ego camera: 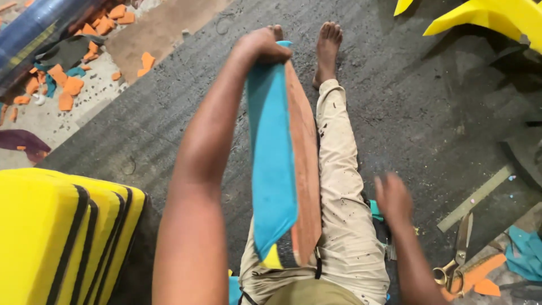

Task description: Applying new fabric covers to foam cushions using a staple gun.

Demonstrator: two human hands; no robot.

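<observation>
My left hand (262,46) is closed around the far end of a long teal foam sheet (271,158) that lies against a brown board-like piece (305,169), both stretched along my lap toward me. A yellow bit shows at the sheet's near end. My right hand (393,196) hovers, blurred, by my right thigh beside a small teal scrap (375,210); whether it holds anything is unclear. My legs in beige spotted trousers (339,186) and bare feet (328,48) extend over a dark grey mat.
A stack of yellow foam blocks with black stripes (62,237) sits at my left. Scissors (454,260) lie on the right near orange and teal scraps (525,254). Orange offcuts (68,85) litter the floor top left. Yellow foam shapes (491,17) are top right.
</observation>
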